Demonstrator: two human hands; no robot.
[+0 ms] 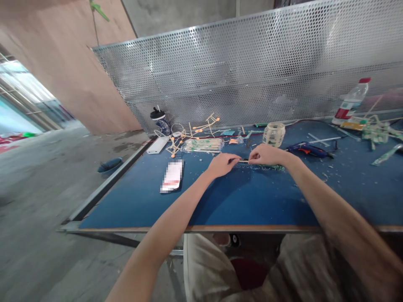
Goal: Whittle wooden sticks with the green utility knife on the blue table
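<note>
My left hand (pixel 222 165) and my right hand (pixel 265 154) meet low over the blue table, fingers closed in a pinch. Between them runs a short, pale thin stick (pixel 244 161), pinched near both ends; a small dark bit shows beside it. Beneath and beside my right hand lies a clear plastic wrapper with green print (pixel 273 167). A round jar-like holder (pixel 273 134) of pale sticks stands just behind that hand. To its right, a blue hot glue gun (pixel 310 149) lies on its side.
Left of my hands are a bagged bundle of sticks (pixel 203 145), jointed stick frames (pixel 206 126), a phone-like item (pixel 172 176), a white power bank (pixel 157 145) and a dark cup (pixel 160 121). A bottle (pixel 351 102) stands at right. A perforated metal panel (pixel 220 75) backs the table (pixel 132 201).
</note>
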